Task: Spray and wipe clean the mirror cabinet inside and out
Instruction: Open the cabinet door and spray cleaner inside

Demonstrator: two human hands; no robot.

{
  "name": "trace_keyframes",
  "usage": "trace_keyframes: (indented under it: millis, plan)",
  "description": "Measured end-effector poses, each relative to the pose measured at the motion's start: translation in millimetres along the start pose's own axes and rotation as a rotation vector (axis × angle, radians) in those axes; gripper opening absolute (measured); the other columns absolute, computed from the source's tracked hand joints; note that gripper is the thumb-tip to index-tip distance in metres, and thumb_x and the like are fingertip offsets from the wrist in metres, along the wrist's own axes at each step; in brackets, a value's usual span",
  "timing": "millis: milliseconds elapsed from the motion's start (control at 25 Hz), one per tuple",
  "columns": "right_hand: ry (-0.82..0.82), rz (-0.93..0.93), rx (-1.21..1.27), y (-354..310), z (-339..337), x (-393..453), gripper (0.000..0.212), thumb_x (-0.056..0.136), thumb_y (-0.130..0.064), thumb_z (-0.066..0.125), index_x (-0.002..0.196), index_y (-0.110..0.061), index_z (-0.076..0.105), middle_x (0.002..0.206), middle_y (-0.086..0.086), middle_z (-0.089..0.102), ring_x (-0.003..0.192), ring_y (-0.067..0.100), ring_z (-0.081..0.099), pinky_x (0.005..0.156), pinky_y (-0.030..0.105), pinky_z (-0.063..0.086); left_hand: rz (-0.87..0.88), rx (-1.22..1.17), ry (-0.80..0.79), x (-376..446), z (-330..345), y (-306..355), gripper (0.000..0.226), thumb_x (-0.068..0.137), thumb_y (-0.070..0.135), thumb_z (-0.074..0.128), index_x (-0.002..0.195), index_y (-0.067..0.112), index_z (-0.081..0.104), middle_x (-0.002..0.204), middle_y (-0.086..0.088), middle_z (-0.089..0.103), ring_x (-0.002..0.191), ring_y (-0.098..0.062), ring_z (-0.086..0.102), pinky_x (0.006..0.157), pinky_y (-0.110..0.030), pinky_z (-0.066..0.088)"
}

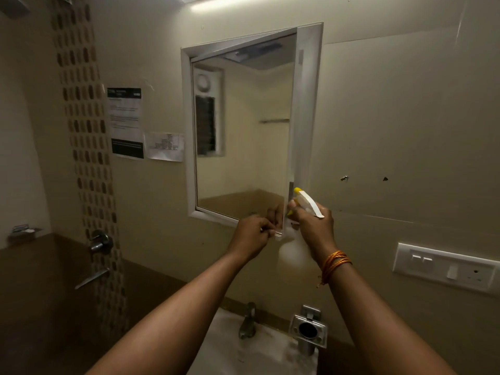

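Mirror cabinet (308, 77) sits recessed in the beige wall above the sink, white plastic-looking frame, rectangular. Its mirror door (243, 131) is swung partly open, hinged on the left w/ the free right edge standing out from the frame; glass is smooth and shiny, reflecting a wall, a round vent and a dark louvred window. Thin strip of the white inner side shows to the right of the door edge.

Left hand (250, 235) is at the door's bottom right corner, fingers pinching a small pull tab there. Right hand (313, 226) grips a spray bottle (293, 254) just beside the same corner: white trigger head w/ yellow nozzle tip, cloudy translucent body below the fist. Fingers curled round the neck; can't tell if the trigger is squeezed. Orange thread band (335, 262) on the right wrist.

Below: white sink (230, 353), metal tap (247, 320), shiny metal holder (308, 330) w/ a round hole. Paper notices (125, 123) taped left of the cabinet, brown mosaic tile strip (86, 136) further left, white switch plate (443, 267) on the right.
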State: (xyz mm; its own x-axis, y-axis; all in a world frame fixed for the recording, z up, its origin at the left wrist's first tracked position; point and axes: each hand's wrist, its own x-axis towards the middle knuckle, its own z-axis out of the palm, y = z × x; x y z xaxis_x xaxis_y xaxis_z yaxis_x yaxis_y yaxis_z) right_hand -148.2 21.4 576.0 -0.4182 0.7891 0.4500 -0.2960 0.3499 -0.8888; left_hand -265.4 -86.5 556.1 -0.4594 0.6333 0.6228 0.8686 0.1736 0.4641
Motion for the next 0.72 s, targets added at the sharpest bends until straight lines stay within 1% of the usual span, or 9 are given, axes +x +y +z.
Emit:
trace_keyframes:
  millis: [80,160,200,240,320,400,480,600,720]
  plan:
    - [-0.068,0.013,0.051,-5,0,-6,0.023,0.093,-0.024,0.071,0.113,-0.012,0.074,0.097,0.01,0.077,0.09,0.026,0.076,0.069,0.038,0.061,0.036,-0.02,0.089,-6,-14,7,0.016,0.091,0.012,0.065,0.1,0.011,0.077,0.097,-0.009,0.071,0.087,-0.022,0.062,0.069,-0.025,0.037]
    - [-0.141,0.001,0.057,-12,1,-13,0.019,0.095,-0.021,0.069,0.11,-0.011,0.074,0.096,0.01,0.078,0.089,0.025,0.076,0.073,0.043,0.06,0.052,-0.068,0.259,-3,-33,18,0.018,0.094,0.014,0.062,0.107,0.011,0.074,0.1,-0.008,0.067,0.086,-0.018,0.06,0.076,-0.031,0.048]
    - [-0.184,-0.008,0.052,-16,2,-17,0.016,0.095,-0.02,0.068,0.108,-0.011,0.074,0.095,0.01,0.078,0.089,0.025,0.076,0.074,0.044,0.06,0.06,-0.088,0.354,1,-44,25,0.021,0.094,0.016,0.062,0.113,0.011,0.071,0.101,-0.007,0.065,0.085,-0.016,0.06,0.076,-0.029,0.051]
    - [-0.231,-0.018,0.049,-21,3,-21,0.015,0.096,-0.021,0.068,0.106,-0.011,0.074,0.094,0.01,0.078,0.089,0.026,0.076,0.074,0.044,0.059,0.072,-0.098,0.43,5,-57,32,0.025,0.094,0.019,0.063,0.118,0.012,0.069,0.101,-0.007,0.064,0.084,-0.015,0.059,0.074,-0.023,0.051]
    - [-0.319,-0.04,0.052,-32,8,-29,0.014,0.096,-0.021,0.068,0.103,-0.012,0.075,0.093,0.01,0.078,0.09,0.027,0.076,0.074,0.043,0.057,0.116,-0.09,0.53,17,-82,45,0.035,0.093,0.024,0.065,0.127,0.016,0.064,0.097,-0.006,0.059,0.078,-0.013,0.056,0.067,-0.012,0.044]
    - [-0.399,-0.065,0.054,-42,16,-37,0.013,0.096,-0.02,0.068,0.104,-0.015,0.076,0.094,0.008,0.078,0.091,0.028,0.075,0.075,0.045,0.058,0.159,-0.037,0.59,25,-107,51,0.045,0.091,0.034,0.066,0.134,0.021,0.058,0.095,-0.004,0.056,0.076,-0.011,0.053,0.065,-0.012,0.042]
    - [-0.454,-0.087,0.054,-49,28,-43,0.014,0.097,-0.019,0.066,0.106,-0.014,0.075,0.096,0.008,0.078,0.093,0.029,0.074,0.078,0.047,0.059,0.191,0.023,0.627,29,-127,55,0.054,0.09,0.041,0.066,0.139,0.022,0.052,0.098,-0.001,0.055,0.077,-0.007,0.05,0.065,-0.008,0.039]
    - [-0.527,-0.094,0.079,-58,52,-50,0.016,0.098,-0.023,0.066,0.106,-0.011,0.073,0.097,0.011,0.076,0.093,0.03,0.074,0.076,0.044,0.06,0.235,0.133,0.723,31,-157,54,0.06,0.088,0.041,0.069,0.141,0.018,0.051,0.097,-0.001,0.055,0.075,-0.006,0.047,0.065,-0.003,0.035]
    - [-0.599,-0.08,0.122,-66,82,-58,0.022,0.096,-0.027,0.069,0.107,-0.008,0.073,0.097,0.011,0.077,0.091,0.03,0.074,0.071,0.037,0.059,0.191,0.204,0.798,28,-186,45,0.06,0.087,0.037,0.072,0.14,0.016,0.053,0.098,-0.004,0.06,0.076,-0.007,0.05,0.068,-0.002,0.036]
